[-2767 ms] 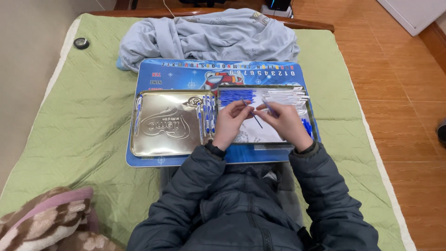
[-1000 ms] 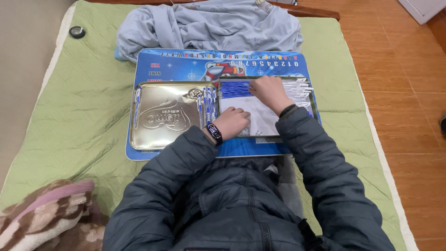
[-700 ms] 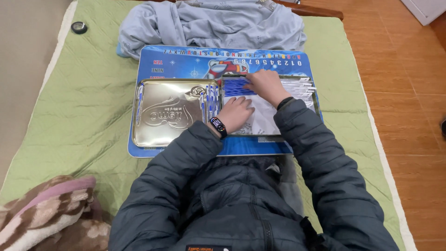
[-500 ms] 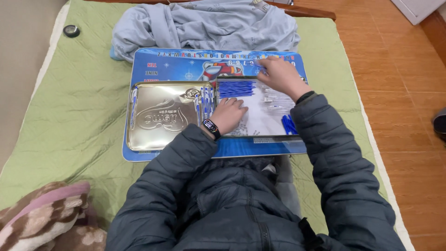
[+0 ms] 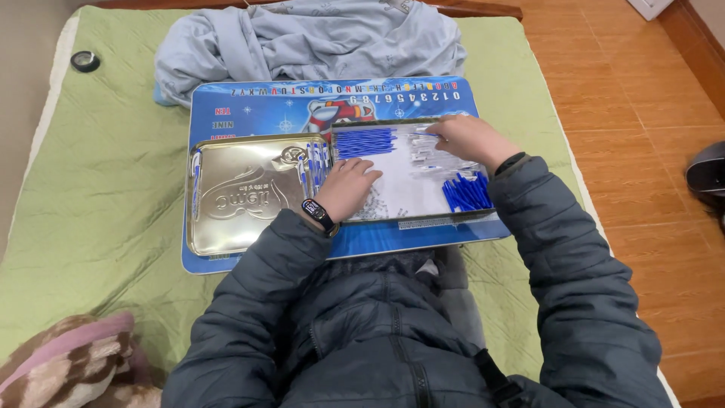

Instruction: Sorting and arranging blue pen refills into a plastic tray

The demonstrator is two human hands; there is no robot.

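A blue printed board [image 5: 264, 102] lies on the green bed cover. On it sits a gold metal tin lid [image 5: 242, 193] and, to its right, an open tin tray [image 5: 411, 219] lined in white. The tray holds a row of blue pen parts [image 5: 366, 142], a pile of blue caps [image 5: 464, 193] and clear barrels at the upper right. Several pens [image 5: 313, 162] lie between lid and tray. My left hand [image 5: 351, 185] rests palm down on the tray's lower left. My right hand [image 5: 468, 136] reaches over the clear barrels, fingertips touching them; whether it grips one is unclear.
A grey-blue garment [image 5: 310, 38] is bunched behind the board. A small black round object [image 5: 84, 60] sits at the bed's far left. A brown, white and pink fleece [image 5: 68, 370] lies near left. Wooden floor [image 5: 642, 136] runs along the right, with a dark object [image 5: 706, 174] at the edge.
Both hands were together over the tray's middle. My right hand has since moved up to the tray's upper right corner, while my left hand stays at the lower left.
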